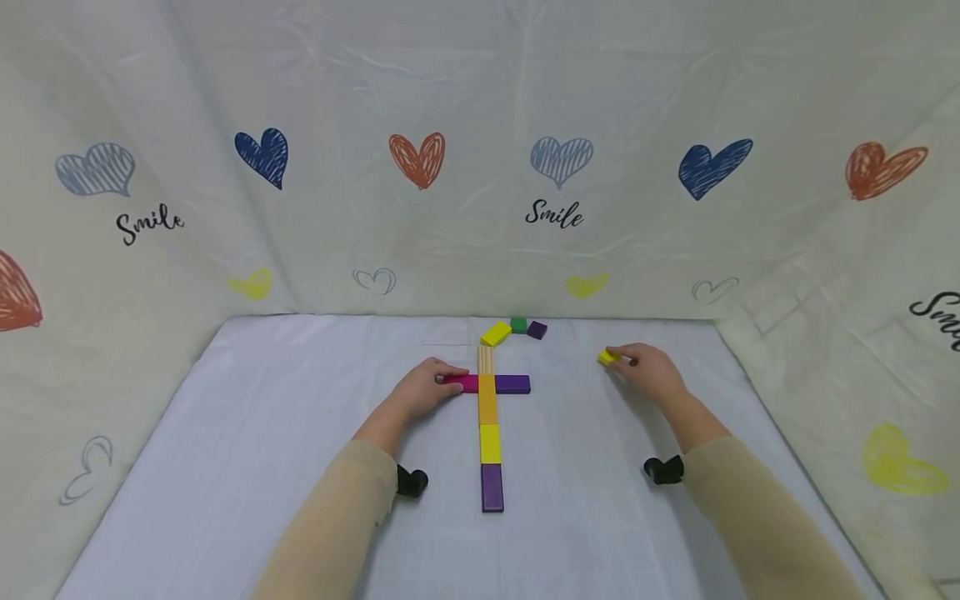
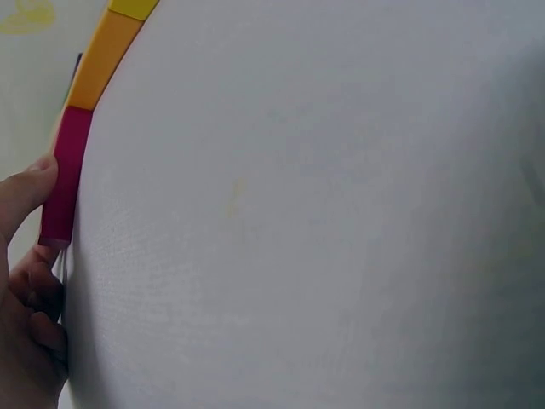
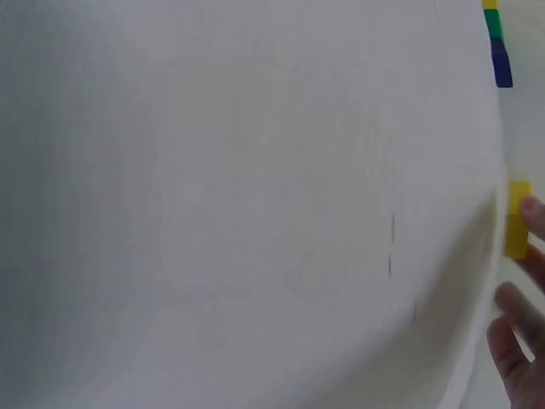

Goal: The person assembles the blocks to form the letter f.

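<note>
In the head view, my left hand point(image 1: 425, 386) pinches the outer end of a magenta block point(image 1: 469, 383) lying on the cloth. That block meets the left side of an orange block point(image 1: 487, 400), with a purple block point(image 1: 513, 384) on the opposite side. A yellow block point(image 1: 491, 444) and another purple block point(image 1: 492, 488) continue the column toward me; pale wooden pieces point(image 1: 486, 360) stand at its far end. Off to the right, my right hand point(image 1: 649, 373) pinches a small yellow block point(image 3: 517, 232) between thumb and fingers.
Behind the column a yellow block point(image 1: 496, 334), a green block point(image 1: 519, 326) and a dark purple block point(image 1: 537, 330) curve to the right. White cloth point(image 1: 262, 467) covers the table. A sheet printed with hearts point(image 1: 465, 67) hangs behind and at the sides.
</note>
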{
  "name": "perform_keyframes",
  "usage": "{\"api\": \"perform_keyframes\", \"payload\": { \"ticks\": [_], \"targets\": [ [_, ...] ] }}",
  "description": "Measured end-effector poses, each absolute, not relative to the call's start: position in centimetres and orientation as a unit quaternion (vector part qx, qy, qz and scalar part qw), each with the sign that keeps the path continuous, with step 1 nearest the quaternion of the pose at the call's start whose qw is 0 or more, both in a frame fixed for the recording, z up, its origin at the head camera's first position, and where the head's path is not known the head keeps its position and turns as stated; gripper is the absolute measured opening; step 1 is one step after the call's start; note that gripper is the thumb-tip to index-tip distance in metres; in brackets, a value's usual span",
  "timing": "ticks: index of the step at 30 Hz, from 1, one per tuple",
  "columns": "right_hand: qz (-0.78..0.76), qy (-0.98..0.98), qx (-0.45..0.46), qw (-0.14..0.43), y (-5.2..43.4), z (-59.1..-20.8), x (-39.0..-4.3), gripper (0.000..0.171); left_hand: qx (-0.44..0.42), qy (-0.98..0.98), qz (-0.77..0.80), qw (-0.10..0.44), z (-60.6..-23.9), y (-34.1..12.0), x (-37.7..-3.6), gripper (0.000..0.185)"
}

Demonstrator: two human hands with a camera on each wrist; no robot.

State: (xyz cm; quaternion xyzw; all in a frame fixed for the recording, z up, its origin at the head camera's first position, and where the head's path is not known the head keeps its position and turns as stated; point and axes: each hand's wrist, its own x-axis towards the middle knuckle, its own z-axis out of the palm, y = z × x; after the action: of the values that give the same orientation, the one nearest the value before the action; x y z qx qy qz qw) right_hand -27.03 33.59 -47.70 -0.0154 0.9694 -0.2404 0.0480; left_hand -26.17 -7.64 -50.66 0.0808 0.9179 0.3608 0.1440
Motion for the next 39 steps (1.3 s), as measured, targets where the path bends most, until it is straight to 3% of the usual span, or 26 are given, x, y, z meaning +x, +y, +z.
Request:
{"api": "perform_keyframes", "payload": {
  "ticks": [19, 39],
  "targets": [
    [-0.237, 0.970, -0.032, 0.039, 25.6, -48.3, -29.9, 0.037, 0.085, 0.917, 0.362, 0.145, -51.2, -7.2, -26.4, 0.035],
    [-0.254, 0.966, 0.010, 0.039, 23.1, -49.0, -31.0, 0.042, 0.081, 0.918, 0.363, 0.138, -50.9, -7.7, -26.2, 0.035]
  ]
}}
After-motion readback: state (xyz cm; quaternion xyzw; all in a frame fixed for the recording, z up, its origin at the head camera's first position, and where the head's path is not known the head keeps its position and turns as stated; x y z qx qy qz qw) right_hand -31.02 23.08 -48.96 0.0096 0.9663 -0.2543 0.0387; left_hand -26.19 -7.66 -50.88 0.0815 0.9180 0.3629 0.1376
